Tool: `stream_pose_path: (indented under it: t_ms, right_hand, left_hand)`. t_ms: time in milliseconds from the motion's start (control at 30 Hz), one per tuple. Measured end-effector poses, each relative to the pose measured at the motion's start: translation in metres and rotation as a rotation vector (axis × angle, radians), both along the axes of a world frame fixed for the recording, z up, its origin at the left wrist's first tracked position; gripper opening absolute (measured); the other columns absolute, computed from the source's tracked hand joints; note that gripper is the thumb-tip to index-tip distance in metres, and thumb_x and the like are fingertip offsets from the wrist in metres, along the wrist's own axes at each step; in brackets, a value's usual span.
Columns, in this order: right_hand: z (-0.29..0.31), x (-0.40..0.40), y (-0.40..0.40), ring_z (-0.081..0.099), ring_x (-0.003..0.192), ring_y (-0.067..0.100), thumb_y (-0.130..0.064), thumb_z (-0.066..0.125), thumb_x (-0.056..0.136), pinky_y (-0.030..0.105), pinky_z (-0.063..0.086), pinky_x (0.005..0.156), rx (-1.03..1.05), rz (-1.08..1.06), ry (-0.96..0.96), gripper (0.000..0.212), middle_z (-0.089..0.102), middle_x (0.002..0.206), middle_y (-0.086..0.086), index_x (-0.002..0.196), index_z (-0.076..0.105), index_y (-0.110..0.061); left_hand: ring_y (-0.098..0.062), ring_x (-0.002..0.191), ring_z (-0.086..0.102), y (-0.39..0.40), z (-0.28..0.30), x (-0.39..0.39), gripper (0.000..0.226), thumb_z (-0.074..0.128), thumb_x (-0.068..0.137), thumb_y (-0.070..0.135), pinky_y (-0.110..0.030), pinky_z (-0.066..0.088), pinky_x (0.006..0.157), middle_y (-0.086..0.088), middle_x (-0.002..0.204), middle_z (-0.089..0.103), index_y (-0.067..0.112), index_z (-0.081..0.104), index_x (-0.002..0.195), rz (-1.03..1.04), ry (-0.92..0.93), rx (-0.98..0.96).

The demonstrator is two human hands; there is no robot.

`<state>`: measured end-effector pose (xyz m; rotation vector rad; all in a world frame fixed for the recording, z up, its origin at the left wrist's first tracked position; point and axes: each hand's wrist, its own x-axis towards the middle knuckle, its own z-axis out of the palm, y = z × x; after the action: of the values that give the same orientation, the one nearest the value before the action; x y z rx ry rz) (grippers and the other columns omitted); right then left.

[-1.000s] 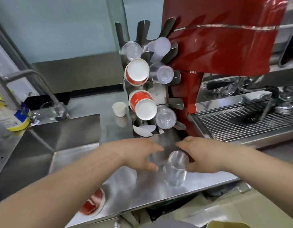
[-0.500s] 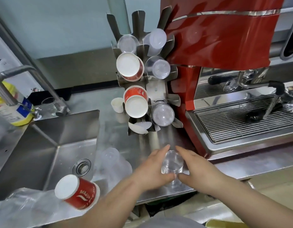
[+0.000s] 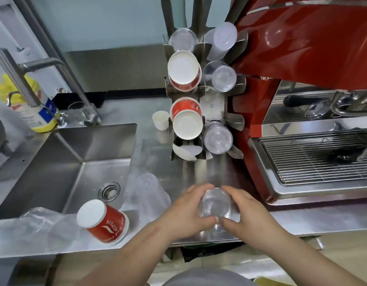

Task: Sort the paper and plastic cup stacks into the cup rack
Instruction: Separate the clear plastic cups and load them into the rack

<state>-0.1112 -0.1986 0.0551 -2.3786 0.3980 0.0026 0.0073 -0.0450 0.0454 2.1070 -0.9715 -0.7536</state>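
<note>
The red espresso machine fills the upper right of the frame, its steel drip grate at the right edge; I can read no brand on it. At left, the steel sink sits sunk into the counter, with the tap arching above it in the upper left, and behind the tap stands a yellow and white bottle whose label is too blurred to read. At top centre the metal cup rack stands just beside the machine, with red paper cup stacks in its left column and clear plastic stacks in its right. Lower left, a red paper cup stack lies tipped on the counter edge; its white lettering seems to begin "Not Red" but I cannot make out the rest. A small white cup stands just left of the rack. At lower centre, my left hand and my right hand both curl around a clear plastic cup stack, fingers over the far side, thumbs nearly meeting on the near side.
</note>
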Motion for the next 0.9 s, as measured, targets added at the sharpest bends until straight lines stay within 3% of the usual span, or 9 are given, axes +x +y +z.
stream_pose_path:
  t_ms: [67,167,300,467,700,900]
  right_hand:
    - [0.001,0.001,0.003,0.042,0.121,-0.007,-0.033,0.073,0.077,0.007,0.033,0.097,0.012,0.039,-0.018,0.075,0.044,0.133,-0.018,0.134,0.029,-0.055]
    - [-0.001,0.005,0.005,0.034,0.126,-0.012,-0.032,0.072,0.076,0.000,0.023,0.098,-0.005,0.085,0.000,0.084,0.038,0.139,-0.020,0.145,0.026,-0.041]
    - [-0.005,0.012,0.007,0.031,0.126,-0.010,-0.032,0.073,0.077,-0.006,0.014,0.096,-0.058,0.121,0.003,0.086,0.036,0.138,-0.019,0.148,0.025,-0.034]
    - [-0.009,0.017,0.012,0.033,0.131,-0.002,-0.035,0.073,0.078,0.006,0.020,0.103,-0.078,0.157,0.007,0.087,0.033,0.137,-0.021,0.149,0.023,-0.034]
    - [-0.017,0.017,0.014,0.032,0.136,0.004,-0.044,0.068,0.075,0.017,0.027,0.109,-0.137,0.222,0.032,0.090,0.028,0.137,-0.026,0.150,0.019,-0.035]
    - [-0.019,0.018,0.010,0.030,0.137,0.003,-0.044,0.069,0.076,0.013,0.022,0.108,-0.136,0.219,0.022,0.092,0.027,0.140,-0.025,0.151,0.016,-0.034]
  left_hand:
    - [0.003,0.120,0.047,0.010,0.007,0.003,0.071,0.071,0.068,0.048,-0.028,0.047,0.100,0.016,0.132,0.046,0.045,0.039,0.132,0.039,0.015,-0.041]
    - [0.007,0.113,0.052,0.025,0.019,0.005,0.063,0.076,0.073,0.032,-0.020,0.048,0.095,0.014,0.128,0.050,0.050,0.042,0.123,0.102,0.082,-0.133]
    - [0.004,0.113,0.056,0.041,0.025,0.007,0.062,0.076,0.073,0.022,-0.021,0.051,0.092,0.011,0.126,0.055,0.046,0.047,0.122,0.176,0.184,-0.229]
    - [0.001,0.117,0.055,0.055,0.026,0.010,0.064,0.077,0.070,0.027,-0.023,0.052,0.091,0.008,0.124,0.059,0.044,0.047,0.124,0.237,0.248,-0.255]
    - [0.005,0.113,0.055,0.062,0.030,0.010,0.061,0.077,0.074,0.027,-0.018,0.046,0.099,0.013,0.124,0.055,0.045,0.044,0.122,0.217,0.135,-0.194]
    - [0.005,0.113,0.055,0.059,0.036,0.008,0.061,0.076,0.072,0.031,-0.019,0.046,0.100,0.016,0.124,0.054,0.046,0.043,0.121,0.228,0.066,-0.200]
